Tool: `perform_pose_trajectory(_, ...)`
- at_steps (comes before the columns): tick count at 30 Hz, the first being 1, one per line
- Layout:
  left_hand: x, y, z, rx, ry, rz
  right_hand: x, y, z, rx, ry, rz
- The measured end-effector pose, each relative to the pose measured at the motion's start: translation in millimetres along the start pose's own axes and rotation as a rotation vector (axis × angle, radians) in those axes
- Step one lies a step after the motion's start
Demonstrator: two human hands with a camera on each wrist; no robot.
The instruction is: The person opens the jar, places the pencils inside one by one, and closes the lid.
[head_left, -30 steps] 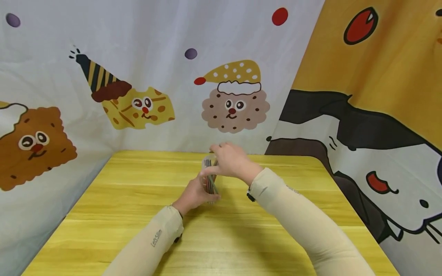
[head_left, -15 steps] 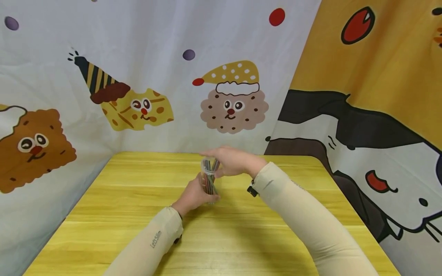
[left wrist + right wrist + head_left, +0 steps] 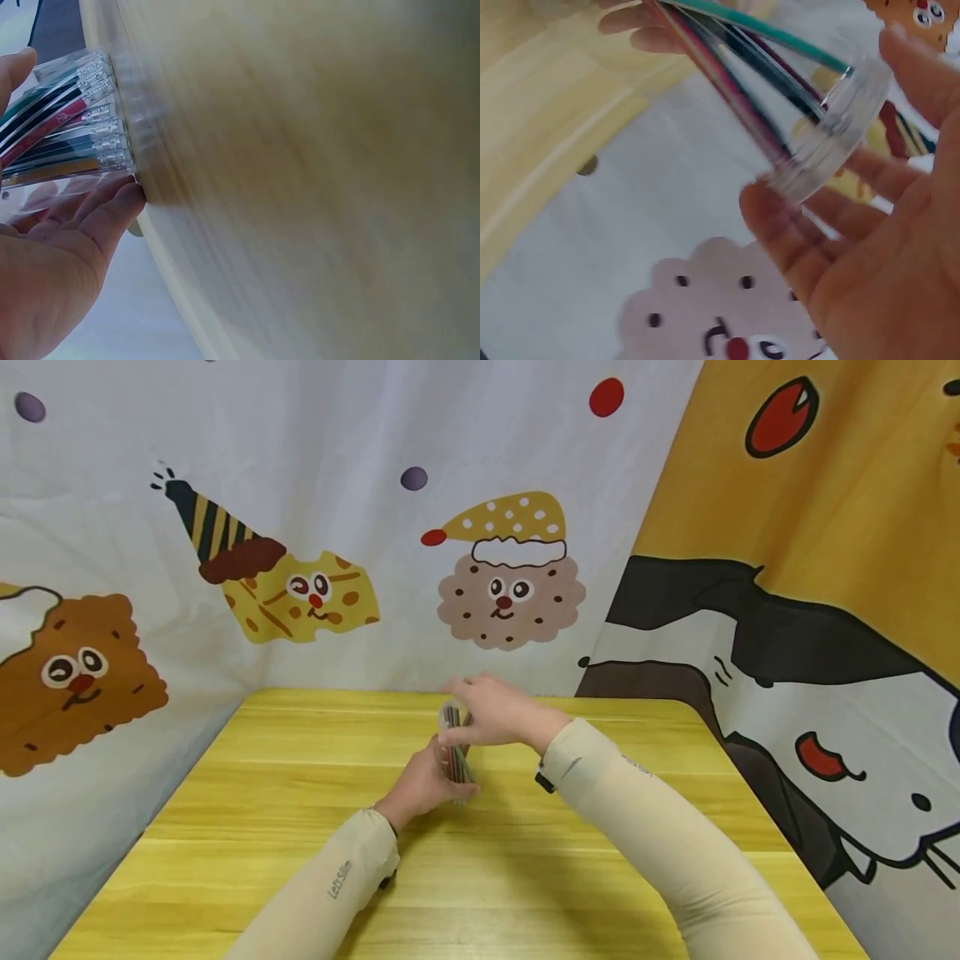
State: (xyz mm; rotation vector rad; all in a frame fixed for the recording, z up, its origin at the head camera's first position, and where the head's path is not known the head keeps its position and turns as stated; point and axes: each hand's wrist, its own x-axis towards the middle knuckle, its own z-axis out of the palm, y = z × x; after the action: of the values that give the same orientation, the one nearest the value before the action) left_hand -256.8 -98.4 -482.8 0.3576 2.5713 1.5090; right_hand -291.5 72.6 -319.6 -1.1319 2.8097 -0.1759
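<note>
A clear plastic jar (image 3: 444, 718) of pencils stands near the back of the table. My left hand (image 3: 422, 783) grips it low down, with the thumb across its front. Through the clear wall in the left wrist view, several pencils (image 3: 52, 124) in teal, black, red and orange show their ferrule-like ends near the tabletop. My right hand (image 3: 498, 710) reaches over the top. In the right wrist view its thumb and fingertips hold opposite edges of the round clear lid (image 3: 836, 131). Pencils (image 3: 742, 67) fan out below the lid.
The yellow wood-grain table (image 3: 480, 877) ends just behind the jar. Beyond hangs a white cloth (image 3: 345, 435) with cartoon food prints, and an orange cartoon cloth (image 3: 862, 510) borders the right side.
My right hand loosened and turned at the lid half a second ago, uncovering the jar's top. Now its thumb and fingers are back round the lid. The left hand keeps its grip.
</note>
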Motion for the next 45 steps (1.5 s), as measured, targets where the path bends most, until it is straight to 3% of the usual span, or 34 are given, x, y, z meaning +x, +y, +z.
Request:
perform_pose_trajectory(4,2.2,-2.9,-0.2,0.010,0.010,-0.002,1,19,4,0.184,-0.059,-0.071)
perform_pose_trajectory(9,4.1,-3.4,0.0,-0.003,0.019,-0.010,1,41,12,0.520,-0.075,-0.082)
perform_pose_trajectory(13,4.1,-3.3,1.4,-0.005,0.020,-0.010,1,49,19,0.648,-0.060,-0.086)
perform_pose_trajectory(17,4.7,-2.3,0.9,-0.008,0.029,0.004,-4,44,26,0.655,0.007,-0.056)
perform_pose_trajectory(25,2.3,-0.4,-4.7,0.006,0.008,0.039,-11,21,41,0.562,0.159,0.018)
perform_pose_trajectory(29,1.5,-1.0,-2.3,0.018,0.002,0.046,-8,27,51,0.612,0.194,0.025)
perform_pose_trajectory(37,3.1,-4.8,3.4,0.030,0.013,0.047,-2,37,70,0.866,0.158,0.026)
perform_pose_trajectory(45,4.7,-3.3,-0.4,0.069,0.038,0.070,-1,16,84,0.786,0.367,0.066)
